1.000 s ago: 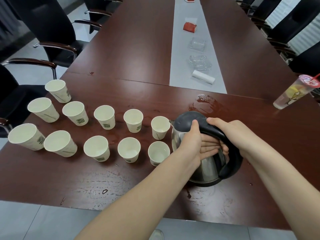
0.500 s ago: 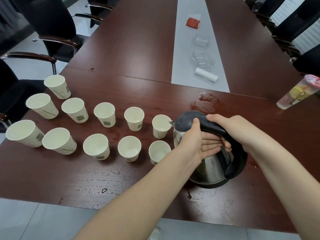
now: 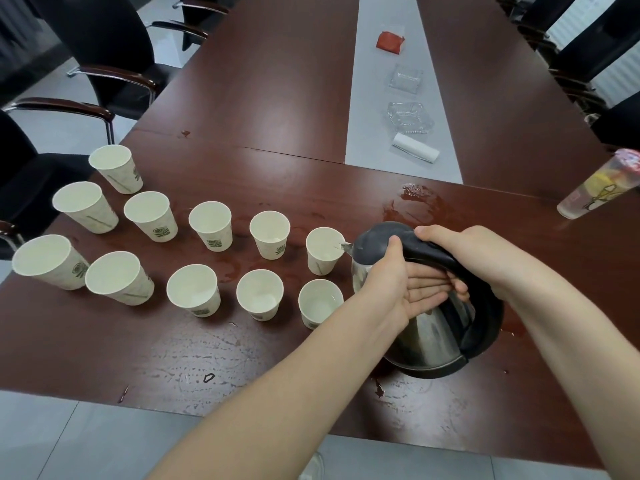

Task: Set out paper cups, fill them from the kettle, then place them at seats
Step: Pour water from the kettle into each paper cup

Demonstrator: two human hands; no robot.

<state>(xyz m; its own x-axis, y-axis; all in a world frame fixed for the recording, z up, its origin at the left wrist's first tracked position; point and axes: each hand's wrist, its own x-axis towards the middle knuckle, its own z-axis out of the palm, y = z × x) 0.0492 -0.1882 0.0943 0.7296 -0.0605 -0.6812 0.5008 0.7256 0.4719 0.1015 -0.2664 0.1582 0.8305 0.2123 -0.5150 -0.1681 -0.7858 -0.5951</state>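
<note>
Several white paper cups stand in two rows on the dark wooden table [image 3: 242, 358], left of a steel kettle [image 3: 429, 334] with a black lid and handle. The kettle leans left, its spout over the rim of the far row's rightmost cup [image 3: 322, 258]. My right hand [image 3: 460, 251] grips the top of the handle. My left hand [image 3: 398, 282] has its thumb on the lid and its straight fingers against the kettle's side under the handle. The near row's rightmost cup [image 3: 318, 306] holds a little water.
A puddle [image 3: 419, 202] lies behind the kettle. A lidded plastic drink cup [image 3: 595, 192] stands at the right edge. On the grey centre strip are a white roll [image 3: 415, 152], glass ashtrays [image 3: 410, 116] and a red packet [image 3: 390, 41]. Black chairs [image 3: 104, 46] line both sides.
The kettle has leaned a little further left, bringing its spout over the far cup's rim. Both hands keep the same hold.
</note>
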